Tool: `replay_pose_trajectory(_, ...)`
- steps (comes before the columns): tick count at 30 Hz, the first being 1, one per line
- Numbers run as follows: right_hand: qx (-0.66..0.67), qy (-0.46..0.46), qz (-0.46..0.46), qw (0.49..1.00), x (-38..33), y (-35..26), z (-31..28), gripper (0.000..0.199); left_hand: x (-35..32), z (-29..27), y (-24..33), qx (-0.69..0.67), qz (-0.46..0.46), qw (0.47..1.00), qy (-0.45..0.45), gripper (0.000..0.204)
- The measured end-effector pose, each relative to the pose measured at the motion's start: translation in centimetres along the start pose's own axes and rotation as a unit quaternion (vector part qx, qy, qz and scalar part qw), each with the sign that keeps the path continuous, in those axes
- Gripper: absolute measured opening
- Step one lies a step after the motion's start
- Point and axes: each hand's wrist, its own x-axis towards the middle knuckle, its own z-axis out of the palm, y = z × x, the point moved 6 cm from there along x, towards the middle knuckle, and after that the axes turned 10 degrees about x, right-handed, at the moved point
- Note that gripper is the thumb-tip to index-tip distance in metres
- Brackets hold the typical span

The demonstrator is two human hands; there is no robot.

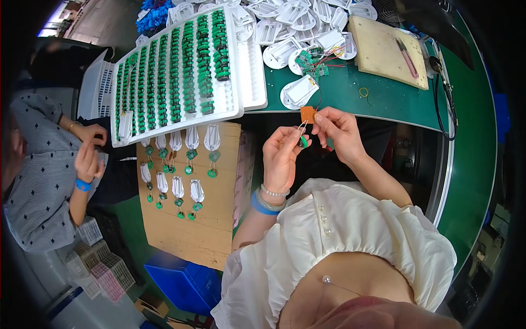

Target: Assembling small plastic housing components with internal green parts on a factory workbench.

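My left hand [280, 156] is closed in a pinch on a small green coil [303, 142] with pale wire leads. Those leads reach up to a small orange circuit board [307, 114], whose edge my right hand [341, 132] grips between thumb and fingers. Both hands are close together just off the front edge of the green table. Beyond them, a white plastic housing [298, 91] lies at that edge, and a thin dark wire runs between it and the board. Whether the leads are joined to the board is too small to tell.
A white tray [235, 104] of green coils stands at left. Below it, cardboard [189, 241] carries several wired housings. White housings [285, 33] heap at the back near green circuit boards [313, 64]. A knife [406, 57] rests on a pale block [378, 52]. Another person [46, 164] sits left.
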Motion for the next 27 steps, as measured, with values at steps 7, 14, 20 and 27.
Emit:
replay_pose_trajectory(7,0.009,0.012,0.014,1.000,0.0,-0.2,0.2,0.020,-0.3,0.5,0.7,-0.001,-0.019,1.000,-0.005,0.011)
replay_pose_trajectory(14,0.014,0.020,0.021,0.999,0.1,-0.3,0.1,0.020,-0.5,1.1,1.2,0.002,-0.018,1.000,-0.009,0.015)
replay_pose_trajectory(20,0.026,0.031,0.028,0.999,0.0,-0.2,-0.1,0.019,-0.8,1.4,1.4,0.010,-0.013,1.000,-0.022,0.017)
replay_pose_trajectory(27,0.032,0.023,0.021,0.999,0.1,-0.2,-0.1,0.019,-1.2,1.7,1.9,0.032,0.002,0.999,-0.024,0.016)
